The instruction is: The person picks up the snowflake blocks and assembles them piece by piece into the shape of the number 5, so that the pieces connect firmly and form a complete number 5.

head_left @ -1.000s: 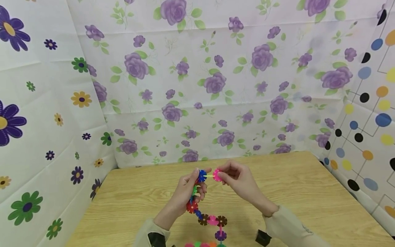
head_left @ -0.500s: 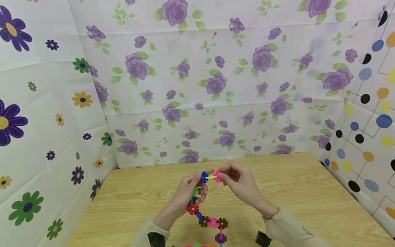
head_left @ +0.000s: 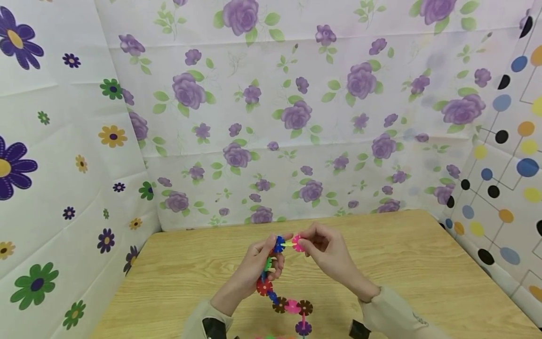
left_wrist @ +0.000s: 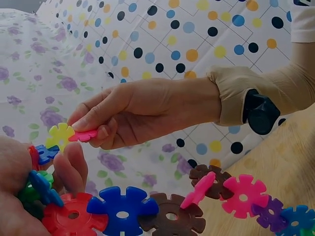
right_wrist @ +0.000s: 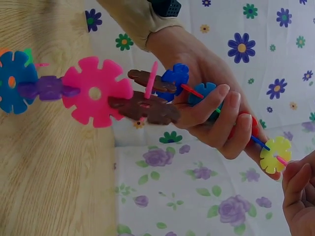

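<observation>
A chain of notched, flower-shaped plastic discs runs through my left hand (head_left: 247,270), whose fingers curl round it. At its upper end, a blue disc (head_left: 279,244) sits by the left thumb, joined to a yellow disc (left_wrist: 60,136). My right hand (head_left: 334,254) pinches a pink disc (head_left: 297,243) between thumb and fingers; it meets the yellow disc's edge. Below the left hand hang a red disc (head_left: 264,286), a brown disc (head_left: 280,305), another pink disc (left_wrist: 243,196) and a purple disc (head_left: 303,328). The left fingers partly hide a green disc (head_left: 268,263).
More chain discs show at the bottom edge in the head view, mostly cut off. Beneath both hands lies a wooden table (head_left: 190,273). Cloth with purple flowers (head_left: 296,113) hangs behind it, with patterned cloths at both sides. A dark wrist device (head_left: 359,328) is on the right sleeve.
Both hands keep their hold, and the right hand with the pink disc has shifted very slightly left and down. The hanging chain appears a little lower than a second ago.
</observation>
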{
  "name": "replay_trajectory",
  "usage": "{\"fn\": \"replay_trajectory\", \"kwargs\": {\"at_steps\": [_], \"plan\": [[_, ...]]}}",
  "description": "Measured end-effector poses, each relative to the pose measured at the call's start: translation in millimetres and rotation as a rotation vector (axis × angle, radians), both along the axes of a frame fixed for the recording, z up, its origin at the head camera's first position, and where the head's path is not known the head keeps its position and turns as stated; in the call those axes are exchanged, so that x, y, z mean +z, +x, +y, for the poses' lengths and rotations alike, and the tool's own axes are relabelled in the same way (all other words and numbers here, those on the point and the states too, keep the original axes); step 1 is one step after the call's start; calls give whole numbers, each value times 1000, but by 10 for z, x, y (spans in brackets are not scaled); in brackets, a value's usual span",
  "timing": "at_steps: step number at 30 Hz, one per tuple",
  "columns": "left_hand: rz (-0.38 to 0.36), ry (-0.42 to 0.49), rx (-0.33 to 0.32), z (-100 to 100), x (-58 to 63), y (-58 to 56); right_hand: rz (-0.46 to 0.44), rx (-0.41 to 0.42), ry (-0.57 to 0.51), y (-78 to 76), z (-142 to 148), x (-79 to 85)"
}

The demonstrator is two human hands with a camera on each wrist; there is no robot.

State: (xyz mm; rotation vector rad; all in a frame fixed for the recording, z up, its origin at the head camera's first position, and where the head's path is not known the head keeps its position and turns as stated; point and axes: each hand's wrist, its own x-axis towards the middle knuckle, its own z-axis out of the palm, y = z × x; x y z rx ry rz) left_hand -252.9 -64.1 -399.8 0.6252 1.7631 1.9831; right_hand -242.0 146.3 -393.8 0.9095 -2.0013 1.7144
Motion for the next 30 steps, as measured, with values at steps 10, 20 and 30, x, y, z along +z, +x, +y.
{"fn": "replay_trajectory", "kwargs": {"at_steps": [10,20,30], "plan": [[-5,11,2,-39,63,34,-76,43,15,7,31,-40],[-22,-45,-23,-49,74,55,-146,74,94,31,46,-58],[-18,-104,-31,-70,90,55,-235,95,279,-20,71,3]]}}
